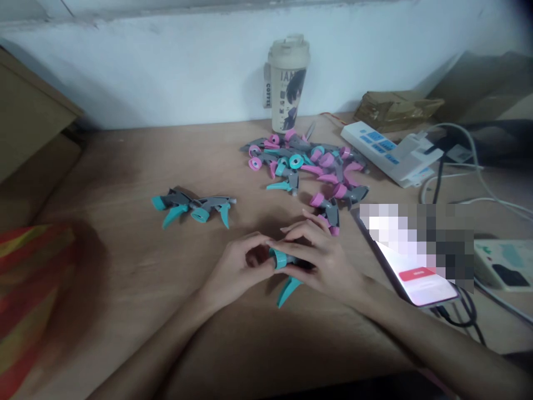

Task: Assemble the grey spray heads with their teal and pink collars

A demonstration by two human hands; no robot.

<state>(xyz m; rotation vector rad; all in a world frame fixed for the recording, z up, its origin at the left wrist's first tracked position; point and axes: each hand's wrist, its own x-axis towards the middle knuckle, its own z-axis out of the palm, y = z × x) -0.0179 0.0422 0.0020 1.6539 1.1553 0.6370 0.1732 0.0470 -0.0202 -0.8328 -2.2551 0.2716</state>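
Note:
Both hands meet over the table around a grey trigger spray head with a teal collar point(280, 258) and a teal trigger point(288, 291). My right hand point(322, 255) wraps its grey body from the right, covering most of it. At the collar's open end, my left hand point(245, 264) has thumb and fingertips closed on the rim. Whether something small sits inside the collar is hidden. Two more teal and grey spray heads point(177, 204) lie beyond my left hand. Past my right hand is a loose pile of pink, teal and grey spray heads point(297, 161).
A lidded coffee cup point(288, 89) stands by the wall behind the pile. To the right are a white power strip point(383, 147), a lit phone point(428, 289), cables and a small cardboard box point(393, 108). A red and yellow striped bag point(35, 300) lies at left.

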